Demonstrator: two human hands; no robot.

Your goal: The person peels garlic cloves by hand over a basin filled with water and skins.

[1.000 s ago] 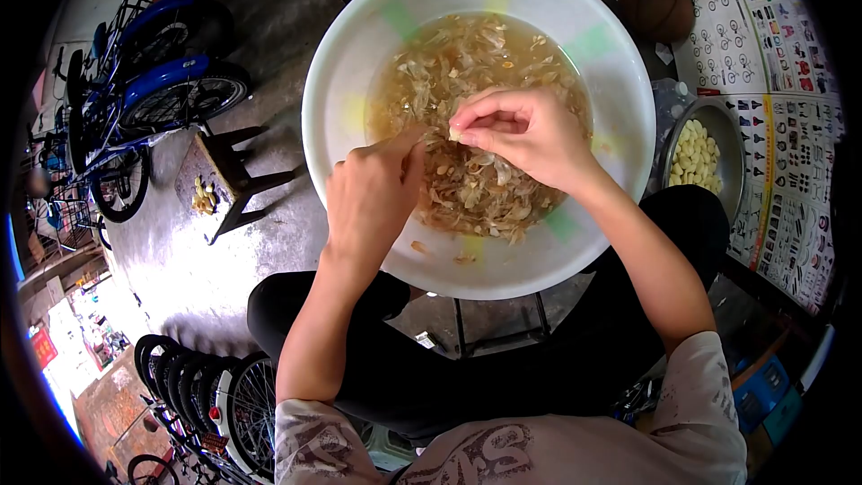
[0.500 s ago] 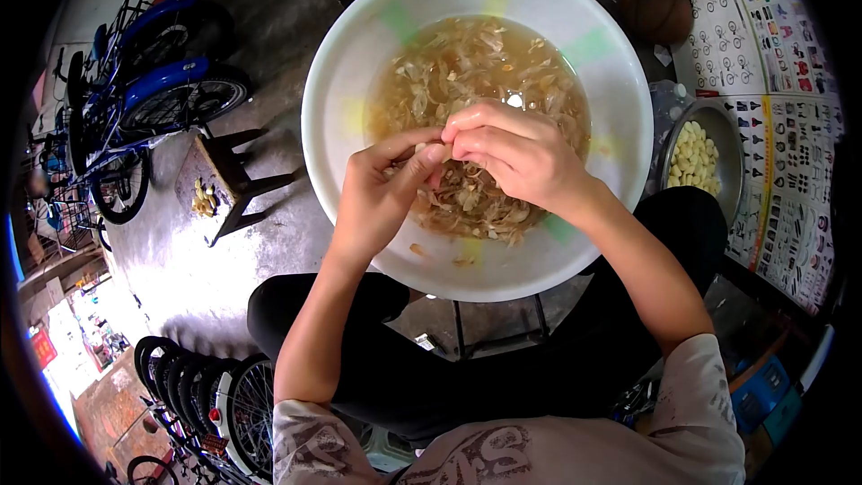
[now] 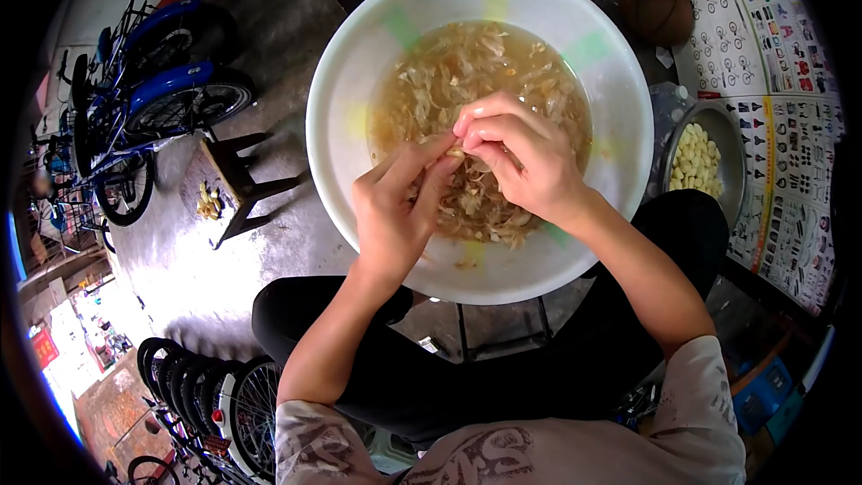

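Clove [image 3: 455,153] pinched between thumb and forefinger, a person's left hand [image 3: 395,202] meets the bunched right hand [image 3: 532,162], whose hold cannot be told from here, above a white basin [image 3: 339,103] of soaking skins [image 3: 485,208]. Right of the basin, peeled cloves [image 3: 694,162] lie in a metal bowl [image 3: 734,160]; farther off to its left, blue bicycles [image 3: 171,86].

Grey floor [image 3: 285,247] with bright glare [image 3: 166,278], low stool [image 3: 233,181], blue bicycles [image 3: 171,83] left, printed sheets [image 3: 790,184] right
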